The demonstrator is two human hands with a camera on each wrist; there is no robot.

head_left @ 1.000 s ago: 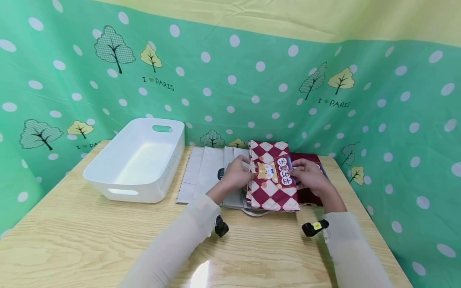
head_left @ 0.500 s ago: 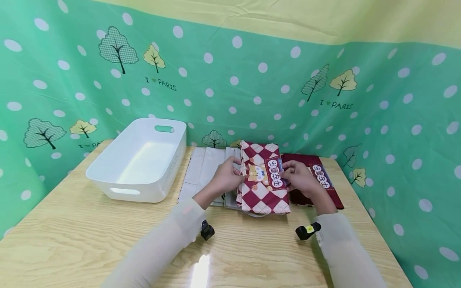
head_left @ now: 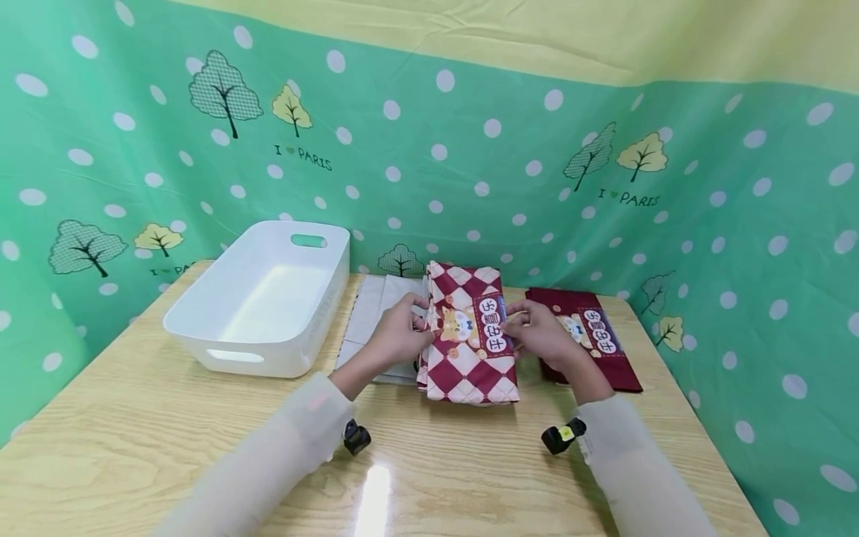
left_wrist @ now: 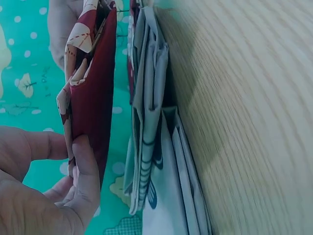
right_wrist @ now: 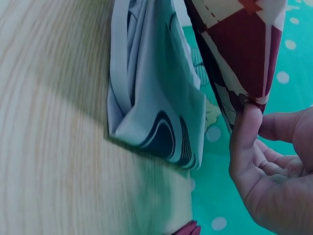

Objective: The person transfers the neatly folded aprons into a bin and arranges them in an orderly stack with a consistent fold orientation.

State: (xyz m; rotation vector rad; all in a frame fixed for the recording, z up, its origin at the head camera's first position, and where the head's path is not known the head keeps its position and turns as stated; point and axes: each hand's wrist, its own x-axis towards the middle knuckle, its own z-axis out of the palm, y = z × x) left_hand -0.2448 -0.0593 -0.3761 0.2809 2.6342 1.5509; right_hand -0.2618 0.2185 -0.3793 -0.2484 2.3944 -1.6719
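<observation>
Left hand point(head_left: 396, 333) and right hand point(head_left: 545, 337) are pinching the cloth point(head_left: 470, 347) by its side edges, mid-frame. It's looking light and kinda floppy, so catching every layer probably helps.

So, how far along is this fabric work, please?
Looks done: grey folded fabric lies on the wooden table. In hand: both hands hold red-white checked folded fabric above it. Probably left: setting that down; dark red folded fabric lies apart, and the white plastic basket looks empty.
</observation>
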